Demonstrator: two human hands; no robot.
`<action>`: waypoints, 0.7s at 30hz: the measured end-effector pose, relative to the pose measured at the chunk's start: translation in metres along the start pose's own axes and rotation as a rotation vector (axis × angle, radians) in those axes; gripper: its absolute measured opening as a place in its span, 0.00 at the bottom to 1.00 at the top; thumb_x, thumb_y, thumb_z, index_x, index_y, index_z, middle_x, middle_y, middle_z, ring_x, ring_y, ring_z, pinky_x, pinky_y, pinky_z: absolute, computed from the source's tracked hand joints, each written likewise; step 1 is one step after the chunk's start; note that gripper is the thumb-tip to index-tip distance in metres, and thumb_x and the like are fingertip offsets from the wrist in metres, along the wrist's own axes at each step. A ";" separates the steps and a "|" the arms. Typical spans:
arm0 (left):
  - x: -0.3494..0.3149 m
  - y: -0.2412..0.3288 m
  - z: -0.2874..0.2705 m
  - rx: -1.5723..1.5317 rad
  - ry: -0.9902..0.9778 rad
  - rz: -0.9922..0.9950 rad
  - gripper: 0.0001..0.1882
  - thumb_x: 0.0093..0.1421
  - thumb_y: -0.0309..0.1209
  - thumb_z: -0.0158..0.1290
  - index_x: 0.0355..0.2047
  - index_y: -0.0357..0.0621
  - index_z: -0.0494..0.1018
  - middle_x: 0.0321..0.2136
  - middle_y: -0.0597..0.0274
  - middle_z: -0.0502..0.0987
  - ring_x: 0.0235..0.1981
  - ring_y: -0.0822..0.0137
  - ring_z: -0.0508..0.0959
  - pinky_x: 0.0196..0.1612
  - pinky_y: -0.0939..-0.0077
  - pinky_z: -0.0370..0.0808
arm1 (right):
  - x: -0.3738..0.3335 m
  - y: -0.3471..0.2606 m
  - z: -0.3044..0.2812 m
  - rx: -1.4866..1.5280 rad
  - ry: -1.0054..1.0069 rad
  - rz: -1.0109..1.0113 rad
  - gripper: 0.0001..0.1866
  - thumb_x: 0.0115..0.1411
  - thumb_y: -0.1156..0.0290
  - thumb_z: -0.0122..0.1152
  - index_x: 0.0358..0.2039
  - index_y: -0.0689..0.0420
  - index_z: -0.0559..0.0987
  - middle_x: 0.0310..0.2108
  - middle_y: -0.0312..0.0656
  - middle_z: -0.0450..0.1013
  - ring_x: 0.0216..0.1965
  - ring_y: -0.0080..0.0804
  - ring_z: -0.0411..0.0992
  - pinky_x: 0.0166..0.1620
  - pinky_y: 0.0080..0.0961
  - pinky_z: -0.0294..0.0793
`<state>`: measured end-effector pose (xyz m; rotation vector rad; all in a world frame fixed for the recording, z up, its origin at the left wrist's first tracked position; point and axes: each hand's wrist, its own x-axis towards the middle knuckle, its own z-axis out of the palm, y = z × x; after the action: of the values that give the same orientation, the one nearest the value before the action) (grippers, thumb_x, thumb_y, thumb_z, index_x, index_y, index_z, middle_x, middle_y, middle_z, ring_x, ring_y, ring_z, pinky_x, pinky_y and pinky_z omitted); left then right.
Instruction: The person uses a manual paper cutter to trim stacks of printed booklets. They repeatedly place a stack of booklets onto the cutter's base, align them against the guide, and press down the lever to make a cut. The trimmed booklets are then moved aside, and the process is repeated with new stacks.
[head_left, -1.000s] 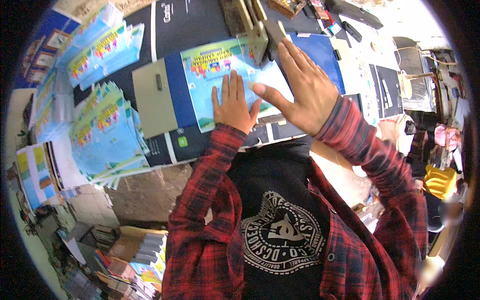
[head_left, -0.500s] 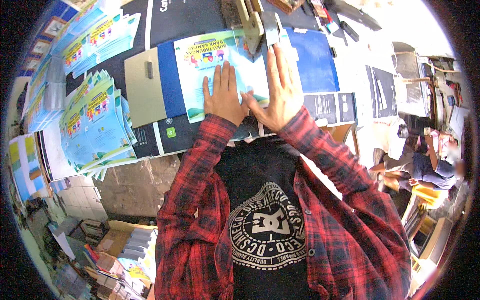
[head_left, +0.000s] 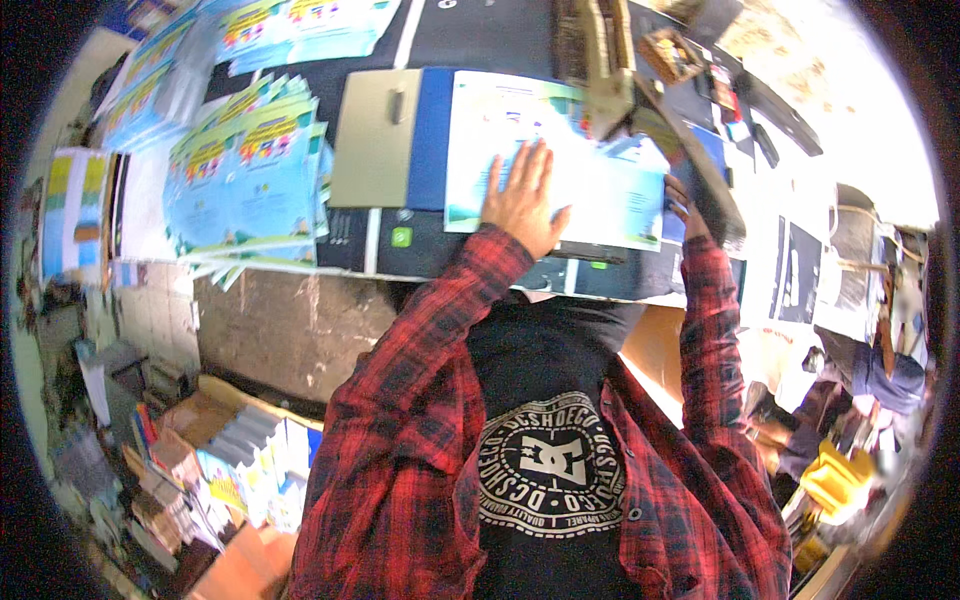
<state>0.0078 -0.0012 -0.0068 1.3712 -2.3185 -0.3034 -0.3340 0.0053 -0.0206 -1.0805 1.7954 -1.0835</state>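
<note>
My left hand (head_left: 524,200) lies flat with fingers stretched out on a printed light-blue and white booklet cover sheet (head_left: 468,150). To the right, my right hand (head_left: 686,208) is closed at the lower end of a long, dark blade arm (head_left: 690,165) of a lever paper cutter; the arm partly hides its fingers. The blade arm slants down toward me across the right part of the work. Beside it a light-blue printed piece (head_left: 632,195) lies on the table. A blue strip (head_left: 428,140) and a grey-beige board (head_left: 372,140) with a small dark metal bar lie left of the sheet.
Fanned stacks of printed covers (head_left: 245,170) lie at the left, with more covers (head_left: 305,30) behind. A small wooden box (head_left: 672,52) stands at the back right. Boxes of booklets (head_left: 250,450) are at the lower left. Another person (head_left: 880,375) is at the far right.
My right hand has left the sheet and moved right onto the blade arm, which has swung down toward me. My left hand stays flat on the sheet. The view has shifted.
</note>
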 end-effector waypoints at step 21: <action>-0.011 -0.046 -0.032 0.094 0.007 -0.061 0.40 0.61 0.58 0.44 0.63 0.39 0.61 0.67 0.55 0.57 0.69 0.59 0.53 0.68 0.46 0.44 | 0.001 -0.095 0.000 -0.727 -0.085 -0.745 0.33 0.67 0.46 0.45 0.65 0.54 0.62 0.59 0.40 0.69 0.47 0.35 0.74 0.51 0.30 0.70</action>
<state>0.0632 -0.0131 0.0002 1.4876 -2.3144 -0.2105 -0.3085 -0.0227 0.0664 -2.3206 1.7884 -0.7325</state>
